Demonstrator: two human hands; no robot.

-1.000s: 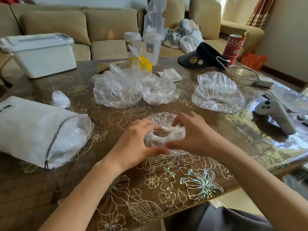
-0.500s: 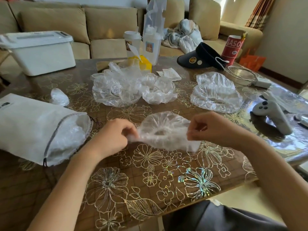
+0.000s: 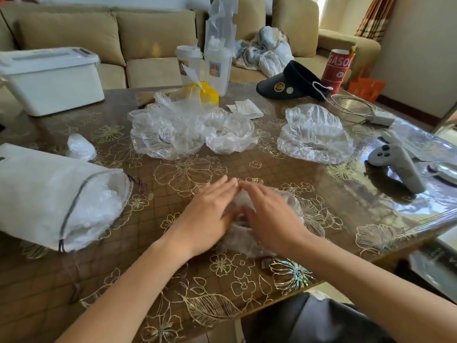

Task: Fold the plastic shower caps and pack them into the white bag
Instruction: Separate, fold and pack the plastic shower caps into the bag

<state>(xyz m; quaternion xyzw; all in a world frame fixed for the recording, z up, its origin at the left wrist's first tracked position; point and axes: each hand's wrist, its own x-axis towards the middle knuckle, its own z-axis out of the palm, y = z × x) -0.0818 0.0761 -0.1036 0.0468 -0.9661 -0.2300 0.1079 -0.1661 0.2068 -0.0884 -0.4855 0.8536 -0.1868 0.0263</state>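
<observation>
A clear plastic shower cap (image 3: 243, 240) lies flattened on the table in front of me. My left hand (image 3: 210, 214) and my right hand (image 3: 269, 219) press down on it side by side with straight fingers, covering most of it. The white drawstring bag (image 3: 44, 191) lies on its side at the left, mouth towards the middle, with folded plastic showing inside. More loose caps lie beyond: a heap (image 3: 168, 129), a smaller one (image 3: 231, 134), and one at the right (image 3: 314, 134). A small folded cap (image 3: 80, 147) sits behind the bag.
A white lidded bin (image 3: 52, 78) stands at the back left. Two tall cups (image 3: 217, 68) and a yellow box (image 3: 209, 94) stand at the back centre. A black visor (image 3: 291, 82), a red can (image 3: 338, 68), a cable and a grey controller (image 3: 398, 164) occupy the right side.
The cap was held stretched above the table between both pinching hands. Now it lies on the table and both hands have come together, flat on top of it.
</observation>
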